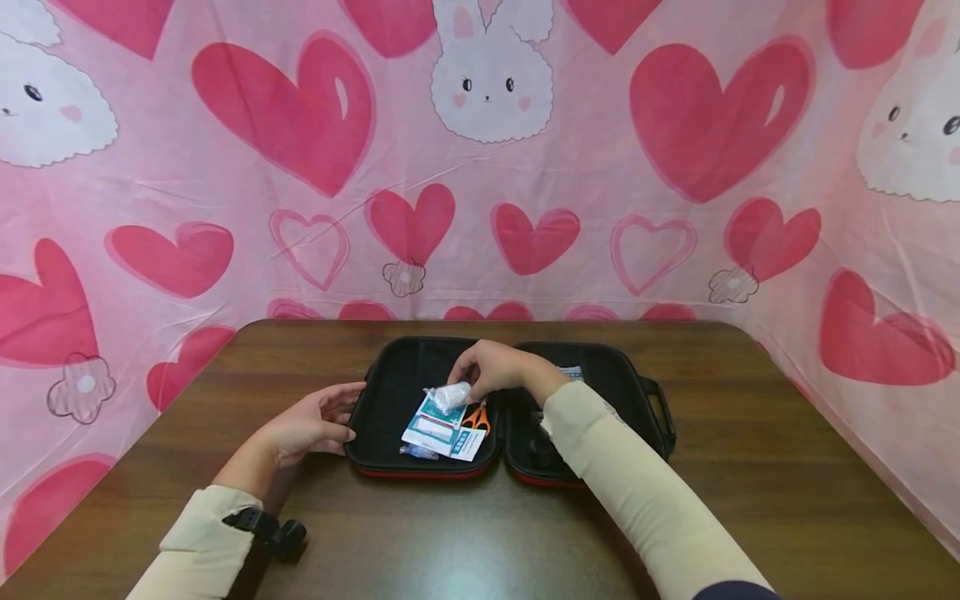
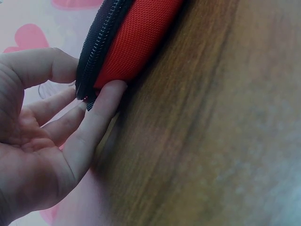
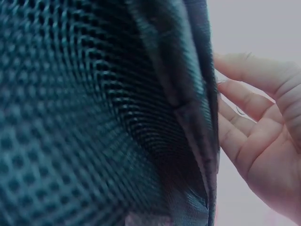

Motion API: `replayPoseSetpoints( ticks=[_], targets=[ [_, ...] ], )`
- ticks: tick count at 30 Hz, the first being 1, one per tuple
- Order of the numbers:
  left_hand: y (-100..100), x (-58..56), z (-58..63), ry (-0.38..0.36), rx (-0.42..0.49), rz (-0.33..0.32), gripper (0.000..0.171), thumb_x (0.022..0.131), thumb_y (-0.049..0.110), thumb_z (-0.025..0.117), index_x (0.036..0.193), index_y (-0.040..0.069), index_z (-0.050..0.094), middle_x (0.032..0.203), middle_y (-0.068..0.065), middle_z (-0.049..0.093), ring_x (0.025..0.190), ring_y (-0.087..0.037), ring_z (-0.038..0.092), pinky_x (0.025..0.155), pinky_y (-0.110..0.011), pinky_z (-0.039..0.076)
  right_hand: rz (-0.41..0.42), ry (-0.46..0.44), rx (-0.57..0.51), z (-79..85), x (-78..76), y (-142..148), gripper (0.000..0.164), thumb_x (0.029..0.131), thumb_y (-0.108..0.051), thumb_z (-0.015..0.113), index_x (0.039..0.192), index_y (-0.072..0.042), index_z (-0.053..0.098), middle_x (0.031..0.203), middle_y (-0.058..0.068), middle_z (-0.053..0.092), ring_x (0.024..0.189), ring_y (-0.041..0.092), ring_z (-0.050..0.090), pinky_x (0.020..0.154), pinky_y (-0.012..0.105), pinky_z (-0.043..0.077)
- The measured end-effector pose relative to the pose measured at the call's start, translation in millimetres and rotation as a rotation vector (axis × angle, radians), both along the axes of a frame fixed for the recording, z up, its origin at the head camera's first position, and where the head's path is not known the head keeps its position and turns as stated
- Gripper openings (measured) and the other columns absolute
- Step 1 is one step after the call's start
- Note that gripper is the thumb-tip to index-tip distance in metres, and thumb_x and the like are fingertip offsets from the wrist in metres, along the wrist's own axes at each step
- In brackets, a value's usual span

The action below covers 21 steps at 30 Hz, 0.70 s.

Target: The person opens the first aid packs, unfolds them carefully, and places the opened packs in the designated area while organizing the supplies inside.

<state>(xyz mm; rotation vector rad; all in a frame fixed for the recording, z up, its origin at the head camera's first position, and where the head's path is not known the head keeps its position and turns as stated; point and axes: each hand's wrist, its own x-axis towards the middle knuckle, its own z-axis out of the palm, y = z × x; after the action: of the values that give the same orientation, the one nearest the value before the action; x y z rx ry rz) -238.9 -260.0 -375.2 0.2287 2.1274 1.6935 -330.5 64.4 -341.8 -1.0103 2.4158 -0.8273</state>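
A black zip case with red outer sides (image 1: 367, 433) lies open like a book on the table. My left hand (image 1: 311, 425) holds its left edge; in the left wrist view, the thumb (image 2: 101, 113) lies against the red side and bent fingers meet the zipper rim. Over the left half, my right hand (image 1: 491, 367) pinches a white roll in clear plastic wrap (image 1: 452, 396), perhaps a bandage. Beneath it lie teal-and-white packets (image 1: 435, 427), a small white packet (image 1: 467, 444) and orange-handled scissors (image 1: 477, 418). In the right wrist view, black mesh (image 3: 70, 117) hides the right fingertips.
The case's right half has a carry handle (image 1: 660, 412) and a partly visible packet (image 1: 572, 372); my right sleeve (image 1: 630, 475) covers part of it. A wooden table (image 1: 420, 542) is under everything. Behind hangs a pink cloth with hearts and rabbits (image 1: 465, 167).
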Motion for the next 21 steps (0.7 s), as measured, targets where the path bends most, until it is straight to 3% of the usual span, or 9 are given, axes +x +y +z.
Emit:
replayPoseSetpoints(
  ticks=[21],
  targets=[
    [-3.1,-3.0,-3.5,0.006,0.009,-0.013,0.083,0.082,-0.004,0.069,0.152,0.001,0.024,0.149,-0.031,0.030,0.113,-0.029,0.053,0.084,-0.046,0.055,-0.139,0.000,-0.236,14.0,18.1,36.1,0.029,0.077,-0.006,0.082,0.105,-0.013,0.075,0.098,0.000,0.069,0.082,0.023,0.061,0.072,0.032,0.057]
  ],
)
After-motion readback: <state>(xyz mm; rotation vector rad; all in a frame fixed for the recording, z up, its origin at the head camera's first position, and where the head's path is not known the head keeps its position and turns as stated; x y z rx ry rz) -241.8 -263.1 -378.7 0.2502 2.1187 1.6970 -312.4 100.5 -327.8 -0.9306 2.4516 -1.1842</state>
